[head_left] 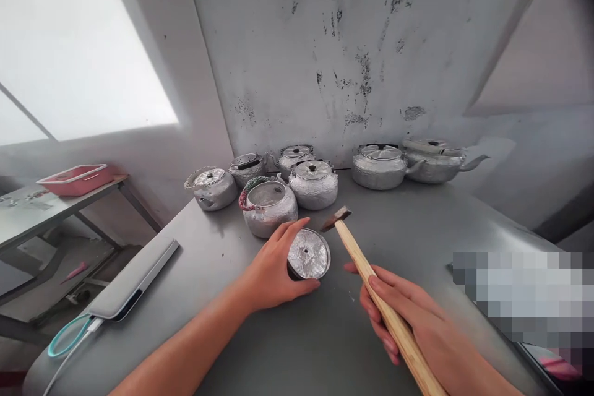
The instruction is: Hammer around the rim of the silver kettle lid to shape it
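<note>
A: How is the lid (312,252) supported?
B: It is gripped at the rim between thumb and fingers of the left hand (273,272); whether the counter (208,297) is touched by it cannot be told.
A: And the hammer (356,252)?
B: Its wooden handle is enclosed by the right hand (413,309); its head is held near the lid, apart from it.
A: What is found beyond the left hand?
B: An uncovered kettle (266,219) is placed just past the fingertips, with lidded kettles (314,190) set farther off.
</note>
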`<state>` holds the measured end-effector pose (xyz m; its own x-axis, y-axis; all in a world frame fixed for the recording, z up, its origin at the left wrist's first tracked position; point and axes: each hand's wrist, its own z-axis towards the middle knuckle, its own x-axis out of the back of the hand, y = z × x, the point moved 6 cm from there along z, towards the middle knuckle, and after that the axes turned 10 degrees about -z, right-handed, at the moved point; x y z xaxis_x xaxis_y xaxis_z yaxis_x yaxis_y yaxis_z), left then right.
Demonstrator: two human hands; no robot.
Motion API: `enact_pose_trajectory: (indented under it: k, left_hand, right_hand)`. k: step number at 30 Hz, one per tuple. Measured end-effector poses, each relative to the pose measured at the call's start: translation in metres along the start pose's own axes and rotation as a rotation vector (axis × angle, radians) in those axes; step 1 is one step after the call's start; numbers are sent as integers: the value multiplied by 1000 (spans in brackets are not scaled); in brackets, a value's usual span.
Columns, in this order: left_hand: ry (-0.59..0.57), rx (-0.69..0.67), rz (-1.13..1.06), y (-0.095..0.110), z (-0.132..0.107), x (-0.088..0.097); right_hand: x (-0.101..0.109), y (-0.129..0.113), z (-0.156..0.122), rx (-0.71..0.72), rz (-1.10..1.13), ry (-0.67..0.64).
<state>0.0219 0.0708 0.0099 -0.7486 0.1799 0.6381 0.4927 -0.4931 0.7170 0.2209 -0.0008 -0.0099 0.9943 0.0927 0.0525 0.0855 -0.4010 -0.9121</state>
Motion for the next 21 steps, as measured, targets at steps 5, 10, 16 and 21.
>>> enact_pose_trajectory:
  k: [5,10,16,21]
  left_hand:
    - [-52,65,17,-7,2,-6]
    - [-57,71,36,-9,3,-6]
    - [-68,63,60,-10,3,-5]
    - [-72,59,41,-11,3,-6]
  right_hand:
    - [-4,-1,8,54,10,-54]
    - [-7,-1,12,115,-56,-131]
    - [-12,0,8,214,-181,-242]
    - [-18,10,10,215,-234,-299]
